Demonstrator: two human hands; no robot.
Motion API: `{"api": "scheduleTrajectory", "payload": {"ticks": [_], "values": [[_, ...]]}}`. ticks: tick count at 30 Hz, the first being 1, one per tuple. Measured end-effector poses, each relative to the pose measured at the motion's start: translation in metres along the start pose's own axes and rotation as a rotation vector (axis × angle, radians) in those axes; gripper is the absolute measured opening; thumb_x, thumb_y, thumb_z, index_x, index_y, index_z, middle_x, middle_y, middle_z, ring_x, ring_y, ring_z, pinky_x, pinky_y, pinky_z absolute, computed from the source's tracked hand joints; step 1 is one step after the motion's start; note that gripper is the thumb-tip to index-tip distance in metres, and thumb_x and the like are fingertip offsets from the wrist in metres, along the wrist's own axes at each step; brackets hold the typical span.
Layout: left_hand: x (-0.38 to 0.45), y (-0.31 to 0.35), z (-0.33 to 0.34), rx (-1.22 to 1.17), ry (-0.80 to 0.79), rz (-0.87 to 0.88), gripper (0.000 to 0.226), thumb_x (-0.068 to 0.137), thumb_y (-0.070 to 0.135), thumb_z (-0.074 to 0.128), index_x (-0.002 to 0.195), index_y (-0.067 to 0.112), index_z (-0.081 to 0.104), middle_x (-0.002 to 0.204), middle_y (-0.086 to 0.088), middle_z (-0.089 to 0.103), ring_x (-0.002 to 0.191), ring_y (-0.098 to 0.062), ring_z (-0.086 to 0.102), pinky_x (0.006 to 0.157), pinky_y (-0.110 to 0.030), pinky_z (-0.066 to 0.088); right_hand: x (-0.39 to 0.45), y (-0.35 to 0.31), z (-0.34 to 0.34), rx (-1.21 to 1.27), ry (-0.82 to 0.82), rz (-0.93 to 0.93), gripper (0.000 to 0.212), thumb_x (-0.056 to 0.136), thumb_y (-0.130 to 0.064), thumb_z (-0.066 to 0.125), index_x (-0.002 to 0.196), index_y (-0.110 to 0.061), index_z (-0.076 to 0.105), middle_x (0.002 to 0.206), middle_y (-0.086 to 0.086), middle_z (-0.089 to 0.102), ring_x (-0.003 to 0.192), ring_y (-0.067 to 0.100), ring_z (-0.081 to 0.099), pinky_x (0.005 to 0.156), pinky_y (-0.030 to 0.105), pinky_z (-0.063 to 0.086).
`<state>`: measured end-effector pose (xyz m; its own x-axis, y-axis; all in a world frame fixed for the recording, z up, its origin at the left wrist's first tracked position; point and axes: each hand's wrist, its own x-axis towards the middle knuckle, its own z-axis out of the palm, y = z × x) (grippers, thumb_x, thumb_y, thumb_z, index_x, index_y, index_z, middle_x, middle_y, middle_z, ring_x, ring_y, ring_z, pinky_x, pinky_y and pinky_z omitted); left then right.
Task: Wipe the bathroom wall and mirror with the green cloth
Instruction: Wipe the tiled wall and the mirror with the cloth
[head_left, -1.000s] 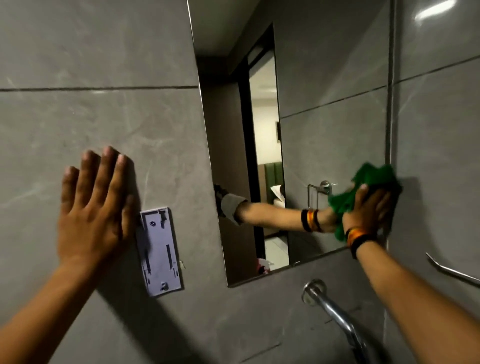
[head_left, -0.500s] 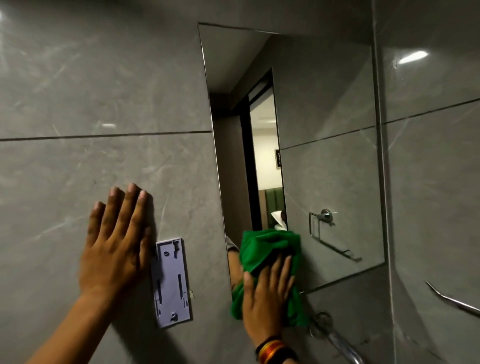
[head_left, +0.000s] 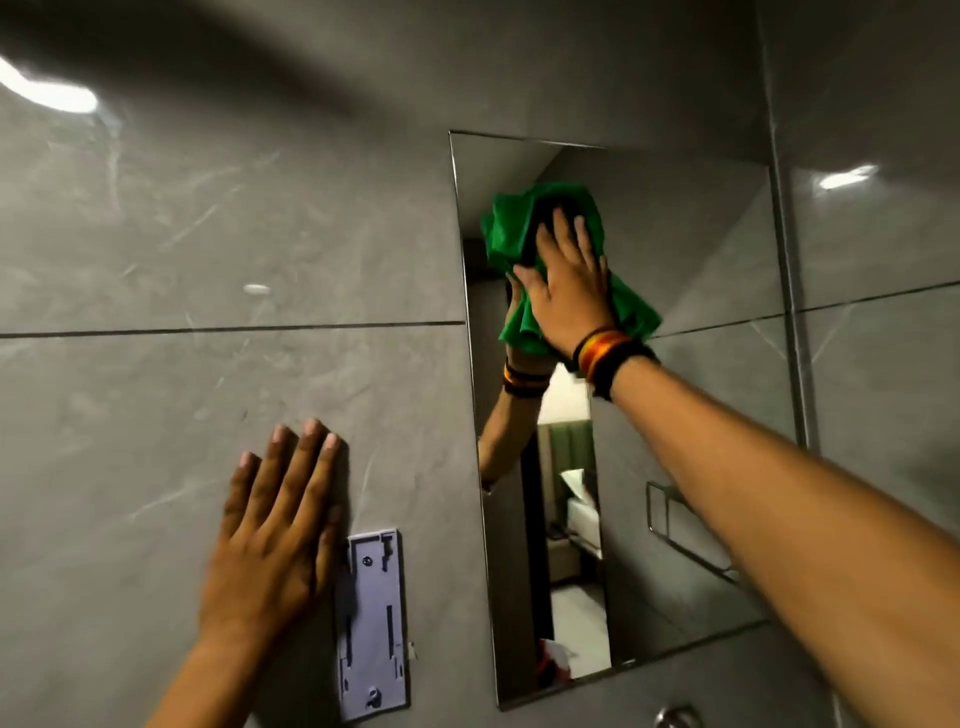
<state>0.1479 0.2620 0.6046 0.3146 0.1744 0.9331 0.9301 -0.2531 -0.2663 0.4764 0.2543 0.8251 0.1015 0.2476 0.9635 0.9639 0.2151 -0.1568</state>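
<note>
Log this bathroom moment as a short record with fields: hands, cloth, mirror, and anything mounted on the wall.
right hand: pressed flat on the green cloth
green cloth: bunched against the mirror, upper left part
left hand: open, flat on the grey tiled wall
wall fitting: pale plastic bracket, between left hand and mirror
wristbands: on right wrist

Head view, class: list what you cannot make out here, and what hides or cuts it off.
- Mirror glass beneath the green cloth: covered by cloth and right hand.
- Chrome fitting below the mirror: cut off by the bottom edge.
- Holder reflected in the mirror: partly behind the right forearm.
- Wall under the left hand: hidden.
</note>
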Motion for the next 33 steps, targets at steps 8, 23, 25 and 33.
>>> {"api": "scheduleTrajectory", "payload": {"ticks": [8, 23, 25, 33], "values": [[0.005, 0.000, -0.021, -0.032, -0.197, 0.004, 0.068, 0.096, 0.036, 0.034, 0.159, 0.011, 0.027, 0.169, -0.011, 0.020, 0.157, -0.033, 0.017, 0.125, -0.055, 0.019, -0.056, -0.074, 0.000, 0.174, -0.102, -0.051, 0.072, 0.083, 0.007, 0.046, 0.151, -0.014, 0.032, 0.163, 0.010, 0.019, 0.151, 0.035, 0.007, 0.123, 0.051, 0.013], [-0.063, 0.005, -0.155, -0.088, -0.850, -0.137, 0.063, 0.105, 0.028, 0.021, 0.163, 0.015, 0.000, 0.172, -0.005, -0.004, 0.160, -0.021, 0.000, 0.130, -0.036, 0.002, -0.269, -0.188, -0.041, 0.275, -0.666, 0.072, 0.082, 0.083, 0.010, 0.053, 0.154, -0.009, 0.019, 0.166, 0.004, 0.010, 0.152, 0.026, 0.006, 0.124, 0.033, 0.014], [-0.080, 0.007, -0.167, -0.098, -0.950, -0.173, 0.063, 0.104, 0.024, 0.025, 0.163, 0.013, 0.006, 0.172, -0.007, 0.001, 0.160, -0.021, 0.005, 0.130, -0.037, 0.007, -0.283, -0.203, -0.045, 0.257, -0.745, 0.136, 0.073, 0.084, 0.005, 0.055, 0.151, -0.005, 0.028, 0.162, 0.011, 0.023, 0.149, 0.030, 0.018, 0.123, 0.033, 0.018], [-0.095, -0.002, -0.185, -0.083, -1.080, -0.198, 0.064, 0.103, 0.021, 0.027, 0.162, 0.011, 0.006, 0.172, -0.007, 0.001, 0.160, -0.023, 0.005, 0.130, -0.040, 0.009, -0.306, -0.226, -0.048, 0.201, -0.813, 0.290, 0.040, 0.086, 0.000, 0.056, 0.127, 0.001, 0.056, 0.134, 0.020, 0.055, 0.127, 0.036, 0.049, 0.108, 0.041, 0.042]]}}
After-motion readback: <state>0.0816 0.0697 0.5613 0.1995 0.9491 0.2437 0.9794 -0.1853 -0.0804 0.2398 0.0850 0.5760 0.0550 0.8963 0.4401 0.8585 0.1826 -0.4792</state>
